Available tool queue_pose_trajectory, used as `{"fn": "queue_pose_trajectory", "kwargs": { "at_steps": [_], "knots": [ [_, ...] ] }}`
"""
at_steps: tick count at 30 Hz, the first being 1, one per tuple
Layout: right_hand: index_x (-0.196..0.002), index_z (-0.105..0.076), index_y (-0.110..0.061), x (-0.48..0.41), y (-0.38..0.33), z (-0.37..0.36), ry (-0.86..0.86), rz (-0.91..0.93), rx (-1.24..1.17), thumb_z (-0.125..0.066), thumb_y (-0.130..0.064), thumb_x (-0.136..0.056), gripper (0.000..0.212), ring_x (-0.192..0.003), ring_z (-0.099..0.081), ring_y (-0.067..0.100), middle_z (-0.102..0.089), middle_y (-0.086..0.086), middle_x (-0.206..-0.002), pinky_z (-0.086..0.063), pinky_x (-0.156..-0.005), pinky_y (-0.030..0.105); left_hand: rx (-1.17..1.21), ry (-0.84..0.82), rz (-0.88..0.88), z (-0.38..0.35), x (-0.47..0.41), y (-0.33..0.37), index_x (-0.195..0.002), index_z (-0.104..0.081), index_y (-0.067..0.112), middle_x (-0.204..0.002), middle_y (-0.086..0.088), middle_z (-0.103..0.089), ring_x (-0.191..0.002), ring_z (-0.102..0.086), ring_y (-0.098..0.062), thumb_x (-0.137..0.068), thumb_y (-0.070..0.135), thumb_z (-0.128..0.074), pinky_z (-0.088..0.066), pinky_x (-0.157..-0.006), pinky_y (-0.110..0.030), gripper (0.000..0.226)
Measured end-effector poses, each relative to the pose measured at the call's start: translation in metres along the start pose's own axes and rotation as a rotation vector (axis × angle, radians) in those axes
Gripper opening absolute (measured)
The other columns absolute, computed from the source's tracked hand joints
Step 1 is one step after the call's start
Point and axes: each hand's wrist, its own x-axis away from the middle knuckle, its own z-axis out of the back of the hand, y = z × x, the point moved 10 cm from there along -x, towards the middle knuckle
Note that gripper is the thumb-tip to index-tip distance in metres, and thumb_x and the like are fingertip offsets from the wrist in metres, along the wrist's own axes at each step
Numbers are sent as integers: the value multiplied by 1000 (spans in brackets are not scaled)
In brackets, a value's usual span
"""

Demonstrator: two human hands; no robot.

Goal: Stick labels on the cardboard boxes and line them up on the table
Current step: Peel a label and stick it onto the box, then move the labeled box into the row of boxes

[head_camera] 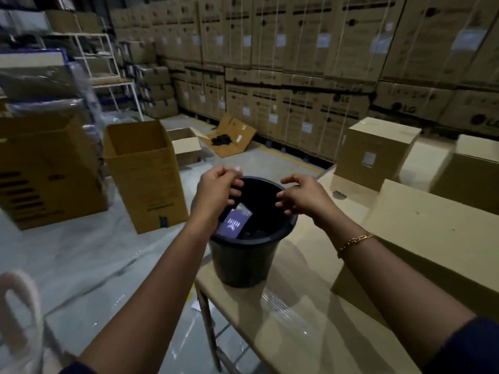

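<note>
A black plastic bucket (244, 260) stands at the table's left corner. Inside it lies a white and purple paper (235, 222), a label or its backing. Both my hands hover over the bucket's mouth. My left hand (220, 188) has its fingers curled downward above the left rim, with nothing visibly in them. My right hand (301, 194) is over the right rim, fingers spread and loose. A labelled cardboard box (374, 149) stands at the table's far side. A large plain box (432, 238) lies close on my right, and another box (472, 168) sits behind it.
The table (291, 327) is covered in cardboard, with clear tape on its surface. On the floor to the left stand two open tall cartons (148, 174) (46, 171). Stacked cartons (297, 76) line the back wall. A flattened box (229, 136) lies on the floor.
</note>
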Motion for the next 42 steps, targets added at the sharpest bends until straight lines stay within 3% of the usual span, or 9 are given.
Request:
{"fn": "queue_pose_trajectory", "kwargs": {
  "at_steps": [5,9,12,15,20,27,31,36,42],
  "knots": [
    [-107,-74,-21,21,24,101,258,138,195,-68,-25,-95,14,-91,-73,16,-76,0,-99,-61,-80,42,38,-216,-18,-123,-21,-7,-82,-64,16,-72,1,-64,-61,-55,-12,-99,23,-61,-41,-55,-25,19],
    [-129,-68,-27,66,69,189,499,41,495,-57,-42,-100,34,-116,-63,19,-68,-3,-130,-52,-99,43,-226,-465,-205,-257,4,-21,-89,-69,28,-94,4,-70,-91,-64,-19,-96,36,-59,-50,-80,-36,14],
    [-157,-35,-24,78,118,200,276,-118,924,-31,-54,-106,59,-147,-36,25,-33,1,-165,-33,-116,43,-659,-630,-350,-332,42,-48,-139,-55,36,-152,-3,-45,-137,-42,-27,-103,49,-42,-38,-112,-48,41],
    [-164,-8,-28,88,155,222,154,-254,1046,-14,-66,-102,73,-158,-1,17,0,-6,-171,-7,-125,44,-735,-684,-295,-353,51,-69,-152,-41,40,-160,-1,-38,-141,-41,-30,-105,54,-32,-37,-111,-48,50],
    [-164,-1,-31,105,183,285,250,-460,1010,-12,-82,-92,88,-158,6,21,7,-6,-171,-2,-125,51,-744,-695,-288,-353,51,-71,-155,-36,38,-156,-1,-43,-138,-45,-30,-106,53,-30,-41,-106,-47,52],
    [-163,-10,-32,85,161,248,120,-154,1041,-16,-65,-103,69,-158,-1,16,-4,-10,-171,-5,-125,48,-745,-677,-282,-351,54,-70,-155,-36,38,-156,-1,-43,-137,-46,-29,-106,54,-30,-42,-105,-47,52],
    [-164,-7,-30,104,184,311,306,-342,1010,-17,-85,-90,93,-158,0,22,2,-5,-171,-7,-126,52,-667,-681,-276,-345,59,-67,-155,-38,35,-157,0,-43,-140,-44,-28,-105,53,-36,-40,-109,-48,53],
    [-158,-20,-23,139,222,356,609,-509,226,-75,-80,-63,123,-138,-45,36,-39,9,-157,-44,-108,49,-517,-690,-186,-341,62,-67,-157,-29,39,-156,-2,-43,-139,-44,-31,-103,49,-49,-43,-107,-48,59],
    [-155,-12,-45,186,217,339,738,-182,137,-86,-53,-71,112,-130,-54,29,-48,1,-151,-49,-104,58,-241,-619,-151,-313,75,-78,-158,-14,46,-141,5,-50,-118,-58,-16,-92,18,-71,-55,-92,-45,91]
  ]
}}
